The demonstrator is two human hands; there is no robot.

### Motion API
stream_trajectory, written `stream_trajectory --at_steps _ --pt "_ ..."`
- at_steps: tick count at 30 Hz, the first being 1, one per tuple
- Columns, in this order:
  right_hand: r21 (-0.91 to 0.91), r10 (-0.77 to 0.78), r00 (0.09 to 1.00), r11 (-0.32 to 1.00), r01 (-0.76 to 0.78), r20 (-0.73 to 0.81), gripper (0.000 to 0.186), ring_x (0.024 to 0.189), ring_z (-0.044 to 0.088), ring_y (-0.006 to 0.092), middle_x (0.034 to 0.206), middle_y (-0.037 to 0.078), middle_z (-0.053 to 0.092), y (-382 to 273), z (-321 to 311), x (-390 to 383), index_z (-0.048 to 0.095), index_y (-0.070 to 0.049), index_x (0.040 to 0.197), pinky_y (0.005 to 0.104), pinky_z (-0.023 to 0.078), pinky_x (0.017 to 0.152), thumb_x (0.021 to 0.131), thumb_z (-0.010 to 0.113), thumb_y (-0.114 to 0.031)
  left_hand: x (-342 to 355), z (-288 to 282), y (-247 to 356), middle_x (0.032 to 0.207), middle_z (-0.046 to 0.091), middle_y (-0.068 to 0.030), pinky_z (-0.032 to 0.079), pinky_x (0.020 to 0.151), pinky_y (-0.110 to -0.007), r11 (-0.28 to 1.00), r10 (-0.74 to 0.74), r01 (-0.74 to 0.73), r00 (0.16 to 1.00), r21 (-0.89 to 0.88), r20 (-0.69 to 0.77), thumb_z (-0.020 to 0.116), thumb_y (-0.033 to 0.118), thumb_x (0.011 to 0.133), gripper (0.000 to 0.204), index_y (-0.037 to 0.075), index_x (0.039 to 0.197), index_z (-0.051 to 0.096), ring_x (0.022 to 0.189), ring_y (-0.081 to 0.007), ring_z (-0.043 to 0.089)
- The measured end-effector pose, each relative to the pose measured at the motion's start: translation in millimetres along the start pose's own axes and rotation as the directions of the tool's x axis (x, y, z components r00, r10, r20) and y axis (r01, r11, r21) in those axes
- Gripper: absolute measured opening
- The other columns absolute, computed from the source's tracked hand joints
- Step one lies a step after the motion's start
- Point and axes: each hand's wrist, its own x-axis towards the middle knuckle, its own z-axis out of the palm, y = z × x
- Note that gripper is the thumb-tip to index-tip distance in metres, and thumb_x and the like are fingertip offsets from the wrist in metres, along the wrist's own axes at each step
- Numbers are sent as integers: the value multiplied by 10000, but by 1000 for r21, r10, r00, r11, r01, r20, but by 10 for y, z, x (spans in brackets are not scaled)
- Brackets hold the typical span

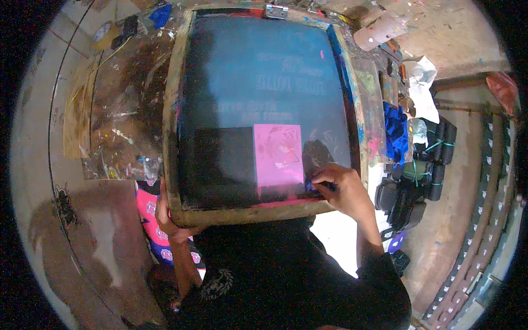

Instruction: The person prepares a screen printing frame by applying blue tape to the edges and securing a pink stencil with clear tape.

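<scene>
A screen-printing frame [175,110] with wooden sides and blue-grey mesh lies in front of me, tilted slightly. Faint lettering shows in the mesh, and a pink rectangle [278,157] stands out near its front edge. At the near left corner, my left hand [166,215] grips the wooden side; part of its fingers is hidden beneath. Over the near right part of the mesh is my right hand [344,187], fingers pinched together at the surface right of the pink rectangle. A small dark bluish thing shows at the fingertips, too unclear to name.
The stained worktable [129,104] extends left of the frame. A metal hinge clamp [276,11] sits at the frame's far edge. Blue cloth [395,132] and white paper [422,82] lie to the right, beside tied black bundles [440,140]. Printed strips [484,192] line the far right.
</scene>
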Motion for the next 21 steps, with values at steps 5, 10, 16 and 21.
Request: stream_trajectory --at_steps 5,10,16,21 --pt "134 41 990 991 -23 -137 191 891 688 289 979 107 706 -5 102 77 733 -53 884 354 549 796 715 725 35 174 38 423 1361 463 -350 500 907 -450 999 45 -45 995 6 -87 782 623 687 1073 -30 1388 299 1087 -425 605" --pt "39 -97 994 995 95 58 178 887 687 285 962 100 709 66 -31 17 731 -56 872 349 548 791 715 732 28 29 -48 88 1366 447 -364 500 908 -439 992 -94 101 992 -73 89 783 627 684 1082 -48 1380 302 1082 -408 604" --pt "37 -72 997 997 71 16 170 902 681 281 932 99 709 114 50 30 725 -47 869 352 545 787 713 737 20 182 93 436 1386 419 -365 505 925 -426 995 58 -64 996 -82 -73 791 595 701 1049 -65 1360 310 1139 -392 587" --pt "84 -139 990 987 136 33 191 897 680 297 979 109 702 78 86 60 715 -43 896 362 551 768 719 727 26 89 106 246 1391 420 -354 495 958 -427 972 -175 164 983 -169 -55 822 568 674 1085 -95 1359 304 1154 -385 583"
